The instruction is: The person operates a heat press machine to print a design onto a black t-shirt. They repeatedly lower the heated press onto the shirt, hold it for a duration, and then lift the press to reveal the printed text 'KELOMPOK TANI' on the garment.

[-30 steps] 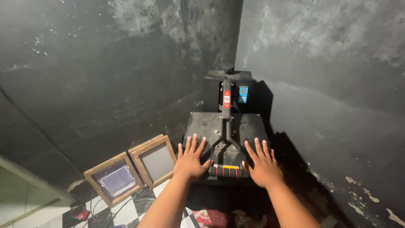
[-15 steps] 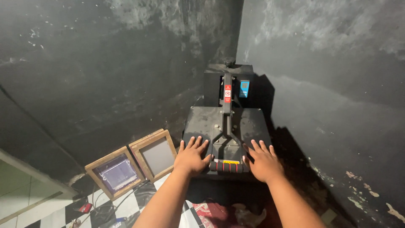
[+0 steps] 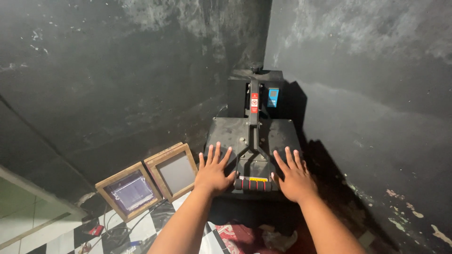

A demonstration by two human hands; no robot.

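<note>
Your 1 head camera looks down and forward over your arms, facing dark wall corner. Heat press (image 3: 253, 141) sits close, centred. Your left hand (image 3: 213, 173), right hand (image 3: 293, 178) in lower middle.

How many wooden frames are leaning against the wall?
2: a frame on the left and another frame beside it, next to the press. More may be hidden out of view.

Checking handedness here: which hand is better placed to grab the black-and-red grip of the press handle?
Roughly even, slightly the left hand: its thumb lies against the black-and-red grip. The right hand rests flat beside the other end.
</note>
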